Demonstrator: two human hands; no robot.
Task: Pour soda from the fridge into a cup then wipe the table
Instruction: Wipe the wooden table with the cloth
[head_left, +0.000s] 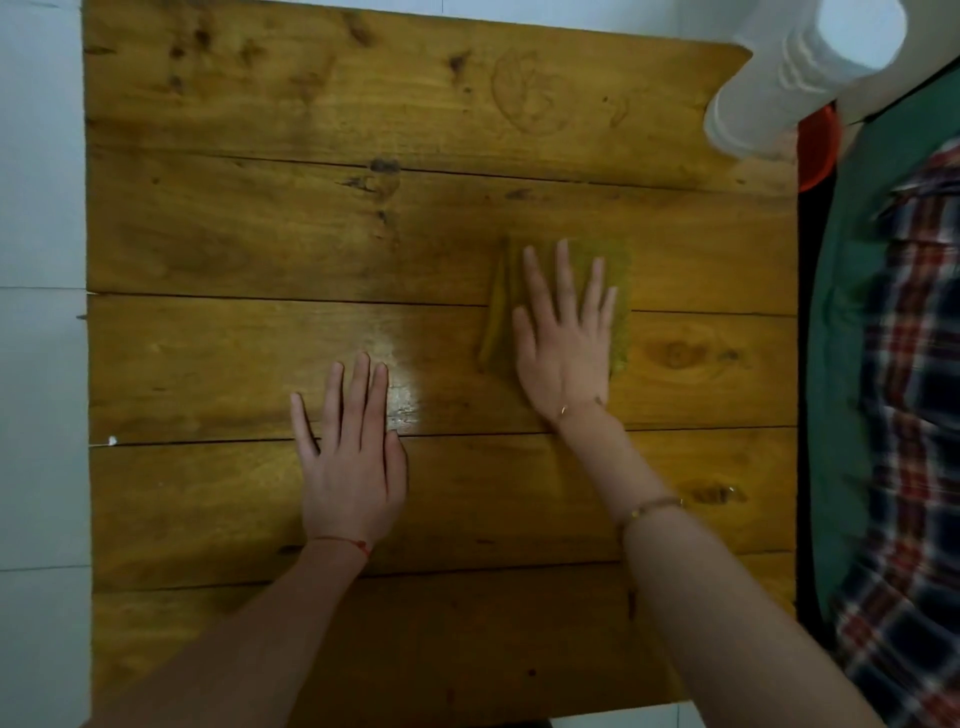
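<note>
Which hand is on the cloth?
The right hand, fingers spread flat on the green cloth. The left hand rests on bare table.

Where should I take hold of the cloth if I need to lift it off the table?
Probably the raised fold along the yellow-green cloth's left edge, coming from the left. The rest lies flat on the wooden table beneath the right hand, whose straight fingers press it, so only that ridge offers something to pinch.

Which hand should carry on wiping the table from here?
The right hand, probably. It lies flat with fingers spread on the yellow-green cloth, pressing it to the wooden table. The left hand rests flat on bare wood, apart from the cloth, better suited to bracing.
</note>
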